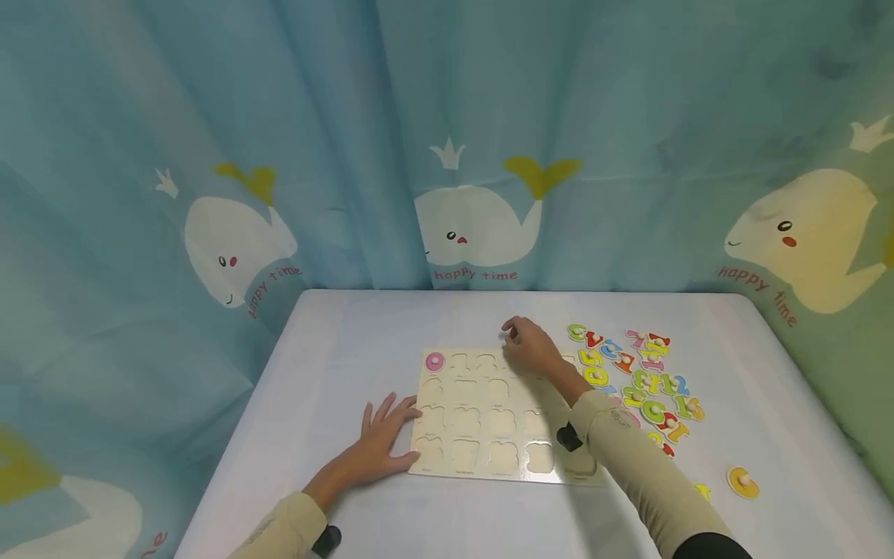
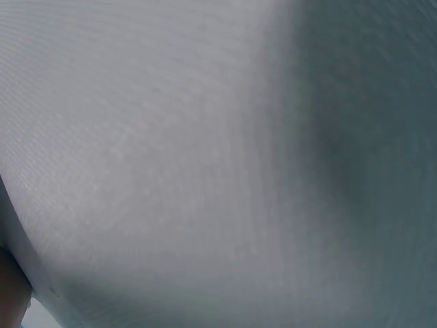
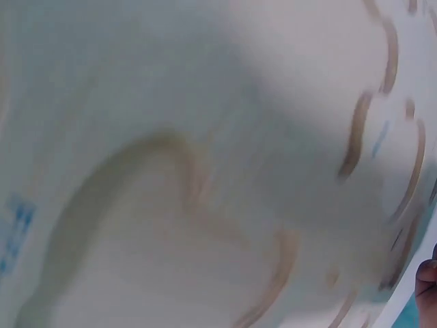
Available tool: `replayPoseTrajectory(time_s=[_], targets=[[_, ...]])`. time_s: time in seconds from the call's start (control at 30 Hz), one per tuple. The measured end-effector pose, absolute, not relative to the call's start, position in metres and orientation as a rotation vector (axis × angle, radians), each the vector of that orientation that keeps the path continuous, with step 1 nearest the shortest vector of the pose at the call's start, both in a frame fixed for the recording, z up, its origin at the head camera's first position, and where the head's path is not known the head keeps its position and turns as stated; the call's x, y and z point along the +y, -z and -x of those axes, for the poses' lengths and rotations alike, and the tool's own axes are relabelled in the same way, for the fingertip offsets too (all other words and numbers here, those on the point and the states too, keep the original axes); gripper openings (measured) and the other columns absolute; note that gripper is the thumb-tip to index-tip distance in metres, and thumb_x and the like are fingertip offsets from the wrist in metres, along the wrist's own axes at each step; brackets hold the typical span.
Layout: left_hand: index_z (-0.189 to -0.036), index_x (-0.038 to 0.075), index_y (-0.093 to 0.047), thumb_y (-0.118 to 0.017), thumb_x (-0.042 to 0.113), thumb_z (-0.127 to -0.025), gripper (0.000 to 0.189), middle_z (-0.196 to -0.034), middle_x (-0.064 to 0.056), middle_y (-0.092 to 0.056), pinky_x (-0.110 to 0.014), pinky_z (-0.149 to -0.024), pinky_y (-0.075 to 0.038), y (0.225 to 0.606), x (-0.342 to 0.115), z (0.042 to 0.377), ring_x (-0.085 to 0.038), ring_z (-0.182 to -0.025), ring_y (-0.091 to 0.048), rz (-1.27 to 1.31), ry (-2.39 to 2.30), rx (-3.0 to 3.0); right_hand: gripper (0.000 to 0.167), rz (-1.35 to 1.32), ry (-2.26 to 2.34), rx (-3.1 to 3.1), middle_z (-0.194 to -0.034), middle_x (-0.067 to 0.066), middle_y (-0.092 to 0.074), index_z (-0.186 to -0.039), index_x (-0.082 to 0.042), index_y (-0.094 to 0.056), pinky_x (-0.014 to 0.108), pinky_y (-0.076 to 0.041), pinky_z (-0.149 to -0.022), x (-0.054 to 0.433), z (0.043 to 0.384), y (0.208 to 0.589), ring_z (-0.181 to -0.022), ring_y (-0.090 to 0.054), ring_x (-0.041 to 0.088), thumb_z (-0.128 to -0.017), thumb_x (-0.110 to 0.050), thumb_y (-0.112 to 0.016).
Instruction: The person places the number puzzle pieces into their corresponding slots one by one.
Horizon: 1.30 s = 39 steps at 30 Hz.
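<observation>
A pale wooden puzzle board (image 1: pixel 482 475) with number-shaped recesses lies on the white table. A round pink piece (image 1: pixel 434 362) sits in its top left corner. My left hand (image 1: pixel 380 444) is spread flat, its fingers and thumb touching the board's left edge. Over the board's far edge hovers my right hand (image 1: pixel 534 349), fingers bent; whether anything is between the fingertips is hidden. At the right wrist view's edge only part of the right hand (image 3: pixel 427 283) shows, above blurred recesses. The left wrist view is mostly blurred white tabletop (image 2: pixel 157 157).
Several colourful number pieces (image 1: pixel 653 411) with small knobs lie in a loose group right of the board. A round orange piece (image 1: pixel 743 483) lies apart, nearer the front right. A blue whale-print curtain (image 1: pixel 349 155) hangs behind the table (image 1: pixel 363 334).
</observation>
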State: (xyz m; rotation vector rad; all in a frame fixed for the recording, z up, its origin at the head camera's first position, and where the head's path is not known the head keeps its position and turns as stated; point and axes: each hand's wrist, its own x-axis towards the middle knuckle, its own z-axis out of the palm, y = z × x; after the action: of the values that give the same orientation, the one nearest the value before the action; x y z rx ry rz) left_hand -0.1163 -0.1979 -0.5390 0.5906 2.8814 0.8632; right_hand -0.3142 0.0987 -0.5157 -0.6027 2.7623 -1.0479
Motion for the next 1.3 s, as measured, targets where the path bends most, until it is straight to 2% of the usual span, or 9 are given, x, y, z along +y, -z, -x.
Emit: replayPoseTrajectory(time_s=[0.1, 0.3, 0.47, 0.67, 0.8, 1.03, 1.3], targets=[[-0.133, 0.016, -0.044, -0.064, 0.039, -0.084, 0.057, -0.151, -0.004, -0.028, -0.066, -0.101, 0.003, 0.541, -0.194, 0.119, -0.037, -0.140, -0.009, -0.596, -0.834, 2.887, 0.023, 0.556, 1.051, 2.790, -0.095, 0.011, -0.056, -0.114, 0.000, -0.056, 0.042, -0.045, -0.077, 0.116, 0.317, 0.515, -0.083, -0.053, 0.024, -0.093, -0.010, -0.055], [-0.130, 0.014, -0.046, -0.066, 0.035, -0.082, 0.056, -0.149, -0.008, -0.032, -0.068, -0.100, 0.002, 0.538, -0.194, 0.117, -0.040, -0.138, -0.013, -0.587, -0.857, 2.905, 0.026, 0.488, 1.063, 2.807, -0.099, 0.016, -0.055, -0.116, 0.002, -0.054, 0.043, -0.045, -0.080, 0.136, 0.320, 0.514, -0.086, -0.051, 0.028, -0.092, -0.010, -0.054], [-0.131, 0.014, -0.045, -0.065, 0.036, -0.083, 0.056, -0.149, -0.007, -0.031, -0.067, -0.100, 0.003, 0.536, -0.195, 0.116, -0.040, -0.139, -0.011, -0.592, -0.853, 2.895, 0.027, 0.452, 1.078, 2.872, -0.100, 0.016, -0.056, -0.116, 0.001, -0.055, 0.042, -0.045, -0.076, 0.151, 0.320, 0.511, -0.084, -0.052, 0.027, -0.091, -0.008, -0.055], [-0.130, 0.014, -0.046, -0.067, 0.033, -0.080, 0.057, -0.149, -0.008, -0.033, -0.067, -0.100, 0.003, 0.540, -0.198, 0.115, -0.040, -0.138, -0.014, -0.597, -0.885, 2.920, 0.026, 0.502, 1.153, 2.964, -0.095, 0.020, -0.056, -0.114, 0.006, -0.055, 0.042, -0.041, -0.067, 0.177, 0.320, 0.503, -0.077, -0.050, 0.030, -0.090, -0.005, -0.054], [-0.130, 0.013, -0.046, -0.067, 0.033, -0.081, 0.057, -0.149, -0.009, -0.032, -0.068, -0.099, 0.004, 0.542, -0.197, 0.115, -0.042, -0.137, -0.013, -0.622, -0.909, 2.913, 0.027, 0.440, 1.138, 2.998, -0.095, 0.020, -0.055, -0.116, 0.006, -0.053, 0.039, -0.041, -0.065, 0.199, 0.320, 0.501, -0.077, -0.048, 0.028, -0.091, -0.007, -0.053], [-0.131, 0.013, -0.045, -0.065, 0.036, -0.082, 0.057, -0.149, -0.008, -0.031, -0.068, -0.100, 0.003, 0.539, -0.196, 0.113, -0.041, -0.138, -0.013, -0.598, -0.885, 2.905, 0.031, 0.349, 1.128, 3.003, -0.092, 0.018, -0.056, -0.120, 0.005, -0.050, 0.033, -0.037, -0.053, 0.236, 0.309, 0.498, -0.068, -0.045, 0.025, -0.093, -0.008, -0.053], [-0.132, 0.013, -0.045, -0.065, 0.036, -0.083, 0.058, -0.150, -0.009, -0.031, -0.068, -0.100, 0.004, 0.537, -0.196, 0.114, -0.042, -0.138, -0.012, -0.601, -0.886, 2.886, 0.035, 0.314, 1.051, 2.894, -0.098, 0.019, -0.054, -0.125, 0.006, -0.046, 0.031, -0.045, -0.056, 0.270, 0.296, 0.499, -0.072, -0.051, 0.025, -0.093, -0.009, -0.052]])
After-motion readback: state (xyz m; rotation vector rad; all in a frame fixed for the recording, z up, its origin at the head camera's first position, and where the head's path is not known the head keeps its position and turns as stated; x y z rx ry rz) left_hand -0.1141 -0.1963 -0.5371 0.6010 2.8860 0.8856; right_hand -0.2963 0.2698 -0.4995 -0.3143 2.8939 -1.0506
